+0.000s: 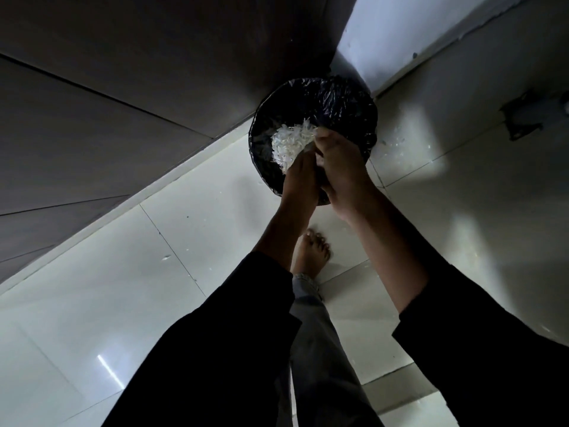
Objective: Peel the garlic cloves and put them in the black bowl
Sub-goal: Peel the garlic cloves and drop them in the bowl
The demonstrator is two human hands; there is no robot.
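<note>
- Two hands, left hand (300, 177) and right hand (341, 167), are cupping papery white garlic peels (291, 144), tipping them over the round black-lined bin (338, 103).
- Neither cloves nor black bowl are showing.

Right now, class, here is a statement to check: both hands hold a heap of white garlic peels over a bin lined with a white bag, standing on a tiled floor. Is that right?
Not quite. The head view shows the bin is lined with a black bag, not a white one. The rest stands: the left hand and right hand hold the white garlic peels over it, on the tiled floor.
</note>
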